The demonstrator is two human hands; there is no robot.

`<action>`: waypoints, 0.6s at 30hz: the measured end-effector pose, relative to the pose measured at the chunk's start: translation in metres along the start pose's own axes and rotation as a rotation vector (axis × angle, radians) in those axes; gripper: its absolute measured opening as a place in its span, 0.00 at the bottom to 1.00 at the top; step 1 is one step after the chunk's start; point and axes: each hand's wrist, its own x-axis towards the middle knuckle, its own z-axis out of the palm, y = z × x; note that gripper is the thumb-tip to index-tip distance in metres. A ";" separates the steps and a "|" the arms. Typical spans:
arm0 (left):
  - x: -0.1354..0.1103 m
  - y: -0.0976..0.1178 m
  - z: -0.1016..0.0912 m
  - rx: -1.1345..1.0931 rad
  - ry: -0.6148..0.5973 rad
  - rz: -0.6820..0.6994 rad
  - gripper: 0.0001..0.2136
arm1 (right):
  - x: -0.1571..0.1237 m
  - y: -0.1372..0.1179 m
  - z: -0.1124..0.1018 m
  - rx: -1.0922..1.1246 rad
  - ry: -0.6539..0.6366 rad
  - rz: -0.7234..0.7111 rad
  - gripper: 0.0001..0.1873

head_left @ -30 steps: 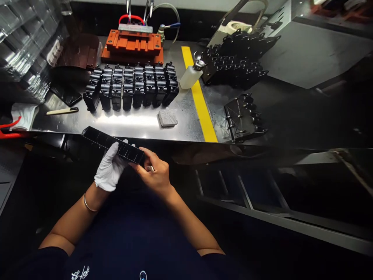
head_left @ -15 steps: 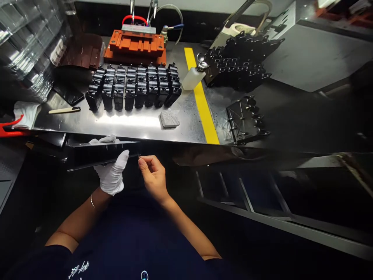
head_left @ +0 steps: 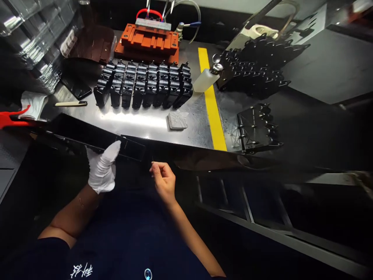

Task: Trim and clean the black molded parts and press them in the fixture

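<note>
My left hand, in a white glove, grips a long glossy black plastic part at the table's front edge, the thumb on its near side. The part is tilted, with its flat dark face up; the fingers beneath it are mostly hidden. To its right, my bare right hand is closed in a pinch, apart from the part. A thin dark sliver pokes up from the fingertips, too small to name. Behind both hands, a row of black molded parts stands on the metal table.
A grey-white wrapped block, a pump bottle and yellow tape lie ahead. An orange fixture stands behind. More black parts are stacked right, clear trays left. A pen-like cutter lies left.
My left hand has turned the black part so its flat face shows and moved it slightly left. My right hand has shifted right, away from the part. The view has shifted slightly.
</note>
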 end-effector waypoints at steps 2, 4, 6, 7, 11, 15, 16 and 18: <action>0.001 -0.005 0.003 -0.031 0.048 0.003 0.26 | 0.000 -0.020 -0.004 -0.049 -0.063 -0.183 0.08; 0.001 -0.011 0.007 -0.063 0.076 0.007 0.27 | 0.001 -0.038 -0.006 -0.100 -0.113 -0.339 0.05; 0.000 -0.016 0.010 -0.079 0.084 0.011 0.28 | 0.003 -0.048 -0.007 -0.132 -0.133 -0.411 0.06; -0.001 -0.017 0.010 -0.080 0.087 0.014 0.29 | 0.004 -0.050 -0.006 -0.141 -0.135 -0.430 0.06; -0.006 -0.012 0.006 -0.055 0.045 -0.016 0.27 | 0.012 -0.044 -0.003 -0.168 -0.080 -0.475 0.07; -0.010 -0.003 0.000 -0.096 -0.140 -0.222 0.21 | 0.025 -0.037 -0.005 -0.208 0.027 -0.425 0.06; -0.009 -0.002 -0.001 -0.104 -0.181 -0.300 0.20 | 0.026 -0.037 -0.008 -0.210 0.033 -0.413 0.06; -0.004 -0.003 -0.002 -0.090 -0.220 -0.437 0.18 | 0.024 -0.041 -0.013 -0.201 -0.036 -0.399 0.05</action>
